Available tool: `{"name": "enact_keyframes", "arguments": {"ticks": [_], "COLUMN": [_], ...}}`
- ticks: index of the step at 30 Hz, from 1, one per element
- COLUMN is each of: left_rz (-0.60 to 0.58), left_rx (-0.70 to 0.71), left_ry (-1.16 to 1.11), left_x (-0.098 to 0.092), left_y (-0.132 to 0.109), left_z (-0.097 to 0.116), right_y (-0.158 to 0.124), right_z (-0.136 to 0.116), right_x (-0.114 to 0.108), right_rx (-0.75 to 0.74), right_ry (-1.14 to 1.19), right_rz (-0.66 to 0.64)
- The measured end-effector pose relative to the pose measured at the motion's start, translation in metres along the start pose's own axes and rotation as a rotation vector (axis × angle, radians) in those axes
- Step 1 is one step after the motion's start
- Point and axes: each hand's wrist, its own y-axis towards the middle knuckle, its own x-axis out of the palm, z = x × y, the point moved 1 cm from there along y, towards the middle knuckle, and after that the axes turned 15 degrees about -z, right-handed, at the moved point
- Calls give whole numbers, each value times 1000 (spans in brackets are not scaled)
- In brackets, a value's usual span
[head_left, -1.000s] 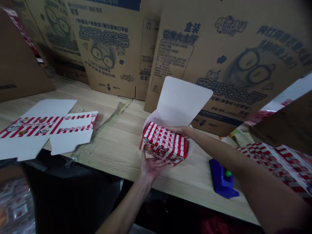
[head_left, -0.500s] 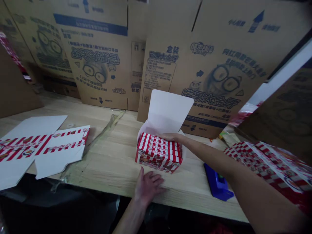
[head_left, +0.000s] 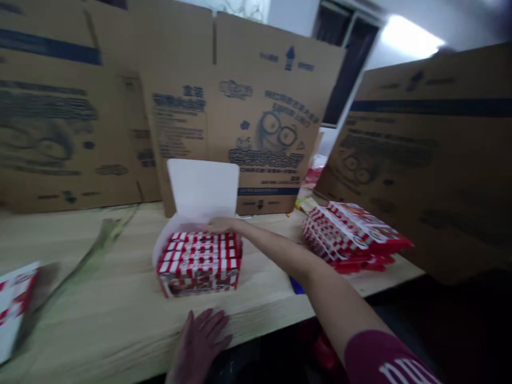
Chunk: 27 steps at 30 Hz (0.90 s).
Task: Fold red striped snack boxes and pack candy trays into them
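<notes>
A red-and-white striped carton (head_left: 200, 266) stands on the wooden table (head_left: 100, 314), its white lid flap (head_left: 203, 188) raised. Rows of small striped packs fill it. My right hand (head_left: 224, 225) lies on the far top edge of the packs, palm down, fingers partly hidden behind them. My left hand (head_left: 202, 341) rests flat on the table's front edge just in front of the carton, fingers spread, holding nothing.
A pile of flat striped cartons (head_left: 352, 234) lies to the right. Large printed cardboard boxes (head_left: 240, 117) stand along the back and right (head_left: 432, 160). A flat striped blank (head_left: 16, 304) and a strip of clear film (head_left: 92, 250) lie at left.
My left hand has come off the carton's front side and dropped to the table edge. My head has turned right and up, so the pile of flat cartons shows more fully.
</notes>
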Motion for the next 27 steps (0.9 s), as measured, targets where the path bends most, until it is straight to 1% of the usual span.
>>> {"name": "enact_keyframes", "arguments": {"ticks": [2, 4, 6, 8, 11, 13, 16, 19, 21, 23, 24, 26, 27], "left_rz": [12, 11, -6, -26, -22, -6, 35, 75, 75, 73, 66, 26, -3], "left_rx": [-7, -27, -30, -22, -8, -10, -3, 3, 10, 27, 38, 35, 14], "left_ry": [19, 24, 45, 74, 93, 100, 113, 126, 150, 205, 250, 358, 406], "left_x": [-3, -4, -4, -4, -2, 2, 10, 12, 11, 10, 13, 24, 33], "left_y": [4, 6, 6, 6, 4, 3, 1, 0, -2, -3, -2, -1, -1], "left_z": [0, -1, -1, -3, -4, -5, -3, -1, 0, -1, -2, -5, -9], "right_y": [1, 5, 9, 11, 8, 5, 7, 10, 2, -19, -35, -77, -104], "right_z": [3, 5, 7, 7, 6, 7, 10, 10, 5, -1, -3, -2, 3], "right_x": [2, 6, 9, 10, 8, 7, 5, 4, 3, 3, 5, 16, 24], "right_rx": [9, -44, -103, -117, -72, -62, -100, -124, -129, -121, -118, -127, -209], "right_ry": [-4, -67, -125, -149, -147, -138, -135, -113, -81, -45, -8, 118, 326], "right_rz": [-62, -132, -161, -151, -107, -76, -51, 1, 87, 219, 306, 498, 673]}}
